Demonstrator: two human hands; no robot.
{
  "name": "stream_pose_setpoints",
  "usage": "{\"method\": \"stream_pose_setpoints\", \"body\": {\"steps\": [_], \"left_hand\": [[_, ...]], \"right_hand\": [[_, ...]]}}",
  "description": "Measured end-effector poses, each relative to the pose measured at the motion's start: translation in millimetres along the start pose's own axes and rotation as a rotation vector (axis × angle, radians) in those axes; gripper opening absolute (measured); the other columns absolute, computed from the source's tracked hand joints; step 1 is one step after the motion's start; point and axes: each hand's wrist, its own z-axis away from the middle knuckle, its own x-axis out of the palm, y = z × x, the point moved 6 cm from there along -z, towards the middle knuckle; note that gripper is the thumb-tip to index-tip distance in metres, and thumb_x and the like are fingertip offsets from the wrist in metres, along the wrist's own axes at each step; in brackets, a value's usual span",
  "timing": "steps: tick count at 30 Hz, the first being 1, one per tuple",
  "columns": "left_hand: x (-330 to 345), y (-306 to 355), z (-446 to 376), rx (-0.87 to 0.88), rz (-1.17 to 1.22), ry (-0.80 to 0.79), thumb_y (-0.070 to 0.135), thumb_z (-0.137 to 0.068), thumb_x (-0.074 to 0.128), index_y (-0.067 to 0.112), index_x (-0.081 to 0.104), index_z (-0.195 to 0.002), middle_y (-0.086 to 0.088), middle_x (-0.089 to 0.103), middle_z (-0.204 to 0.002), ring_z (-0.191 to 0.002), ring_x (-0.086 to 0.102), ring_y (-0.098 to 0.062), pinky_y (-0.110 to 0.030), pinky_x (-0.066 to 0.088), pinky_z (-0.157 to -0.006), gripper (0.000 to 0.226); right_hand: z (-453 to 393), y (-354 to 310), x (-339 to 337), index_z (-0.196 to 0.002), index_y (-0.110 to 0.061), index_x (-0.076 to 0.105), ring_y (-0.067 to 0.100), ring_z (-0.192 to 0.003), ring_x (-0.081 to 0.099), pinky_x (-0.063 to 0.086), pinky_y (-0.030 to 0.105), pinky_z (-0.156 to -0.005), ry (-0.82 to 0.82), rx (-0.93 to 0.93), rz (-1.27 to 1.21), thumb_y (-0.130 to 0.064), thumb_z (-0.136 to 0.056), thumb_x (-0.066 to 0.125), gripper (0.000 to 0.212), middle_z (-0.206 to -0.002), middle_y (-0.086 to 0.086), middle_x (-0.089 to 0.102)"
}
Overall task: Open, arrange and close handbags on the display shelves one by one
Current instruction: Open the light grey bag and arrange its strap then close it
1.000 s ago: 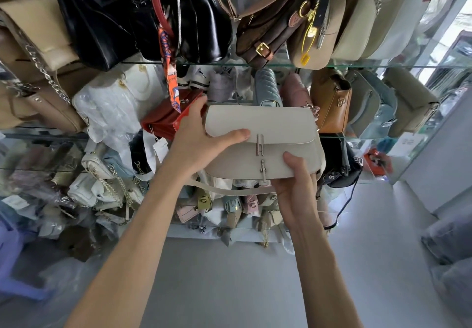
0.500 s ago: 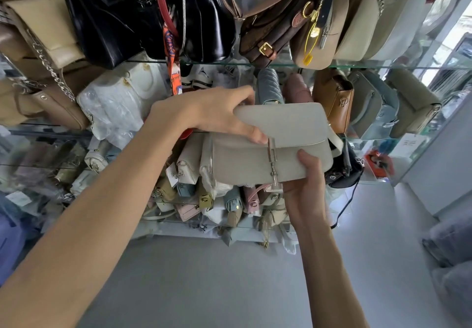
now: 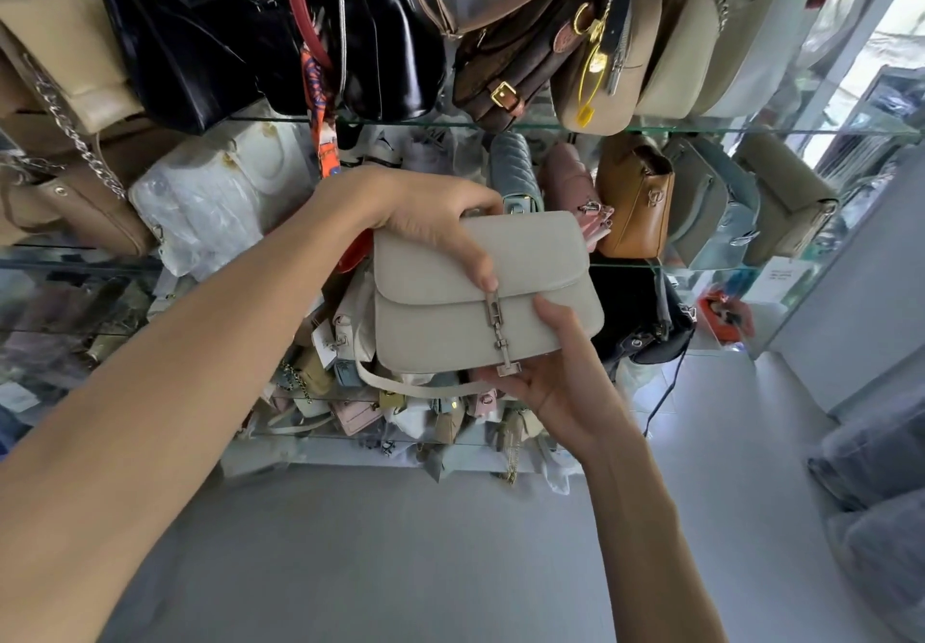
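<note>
1. The left hand [image 3: 430,222] gripped the top of the cream leather flap handbag [image 3: 480,297], thumb by its silver clasp [image 3: 498,327].
2. The right hand [image 3: 560,382] cupped the handbag's bottom, held before the glass display shelves [image 3: 701,128].

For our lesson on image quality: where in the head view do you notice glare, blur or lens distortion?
Head view: daylight blows out the window at upper right; edges smear, especially the lower-left shelves; wide-angle stretch enlarges the left forearm; the cream handbag at centre stays sharp.

Two hands [image 3: 440,227] [image 3: 555,382] hold one cream handbag [image 3: 450,322] with one metal clasp [image 3: 498,327]. Two glass shelves [image 3: 701,128] [image 3: 701,266] show clearly; the crowded bags on them overlap too much to count exactly.
</note>
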Motion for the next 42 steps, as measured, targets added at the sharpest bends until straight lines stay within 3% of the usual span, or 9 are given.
{"method": "stream_pose_setpoints", "body": {"steps": [5, 9, 14, 23, 30, 32, 36, 38, 42], "left_hand": [[11, 4, 0, -0.049, 0.071, -0.07, 0.062, -0.081, 0.075, 0.036, 0.058, -0.125, 0.012, 0.071, -0.108, -0.083, 0.074, -0.006, -0.029, 0.061, -0.07, 0.054], [11, 11, 1, -0.066, 0.031, -0.057, 0.078, -0.081, 0.062, 0.039, 0.046, -0.146, 0.026, 0.06, -0.107, -0.084, 0.064, 0.009, -0.022, 0.051, -0.073, 0.078], [11, 17, 3, -0.006, -0.053, -0.065, 0.066, -0.068, 0.085, 0.041, 0.05, -0.132, 0.017, 0.068, -0.113, -0.096, 0.07, -0.003, -0.033, 0.059, -0.087, 0.077], [14, 28, -4, -0.005, -0.22, -0.017, 0.069, -0.062, 0.085, 0.041, 0.045, -0.138, 0.016, 0.061, -0.118, -0.106, 0.062, -0.01, -0.035, 0.053, -0.093, 0.09], [14, 36, -3, 0.051, -0.228, 0.014, 0.068, -0.06, 0.087, 0.048, 0.043, -0.119, 0.022, 0.058, -0.106, -0.101, 0.06, -0.006, -0.03, 0.049, -0.08, 0.076], [12, 38, -3, 0.071, -0.241, 0.045, 0.069, -0.06, 0.087, 0.047, 0.046, -0.124, 0.018, 0.06, -0.11, -0.1, 0.059, -0.007, -0.031, 0.049, -0.081, 0.079], [8, 42, -5, 0.102, -0.271, 0.066, 0.071, -0.059, 0.087, 0.045, 0.047, -0.127, 0.021, 0.058, -0.107, -0.099, 0.058, -0.007, -0.028, 0.045, -0.074, 0.083], [6, 43, -6, 0.106, -0.273, 0.068, 0.07, -0.059, 0.087, 0.045, 0.048, -0.127, 0.023, 0.057, -0.104, -0.098, 0.058, -0.003, -0.025, 0.044, -0.073, 0.082], [0, 40, -9, 0.114, -0.25, 0.103, 0.074, -0.055, 0.086, 0.044, 0.052, -0.128, 0.02, 0.062, -0.113, -0.103, 0.061, -0.004, -0.031, 0.052, -0.085, 0.085]], "right_hand": [[-2, 9, -2, -0.137, -0.007, 0.058, 0.023, -0.106, 0.072, 0.063, 0.034, -0.074, 0.059, -0.058, -0.183, 0.003, -0.091, 0.061, 0.048, -0.128, 0.013, 0.072], [-4, 13, -1, -0.141, -0.006, 0.056, 0.023, -0.108, 0.07, 0.064, 0.035, -0.079, 0.103, -0.106, -0.201, 0.0, -0.088, 0.063, 0.054, -0.135, 0.016, 0.067], [-2, 7, 1, -0.139, -0.009, 0.059, 0.017, -0.101, 0.073, 0.063, 0.032, -0.076, 0.104, -0.164, -0.234, -0.004, -0.093, 0.063, 0.046, -0.13, 0.012, 0.071], [3, 10, 0, -0.145, -0.008, 0.054, 0.017, -0.099, 0.071, 0.061, 0.032, -0.08, 0.116, -0.168, -0.324, -0.007, -0.095, 0.05, 0.051, -0.123, 0.008, 0.072], [3, 9, -7, -0.145, -0.008, 0.054, 0.022, -0.114, 0.066, 0.057, 0.036, -0.093, 0.112, -0.185, -0.288, -0.008, -0.096, 0.047, 0.049, -0.134, 0.011, 0.068], [4, 7, -7, -0.144, -0.007, 0.055, 0.023, -0.115, 0.066, 0.054, 0.038, -0.097, 0.096, -0.213, -0.289, -0.007, -0.093, 0.049, 0.05, -0.137, 0.013, 0.067], [6, 8, -4, -0.127, -0.004, 0.063, 0.023, -0.098, 0.069, 0.056, 0.036, -0.081, 0.032, -0.256, -0.228, 0.0, -0.077, 0.061, 0.051, -0.12, 0.011, 0.071], [7, 10, -6, -0.133, 0.005, 0.056, 0.028, -0.111, 0.064, 0.053, 0.039, -0.093, 0.002, -0.276, -0.212, 0.004, -0.07, 0.065, 0.064, -0.125, 0.014, 0.068], [8, 6, -7, -0.134, 0.007, 0.052, 0.026, -0.106, 0.065, 0.057, 0.034, -0.087, -0.051, -0.352, -0.094, 0.004, -0.063, 0.071, 0.074, -0.117, 0.014, 0.068]]}}
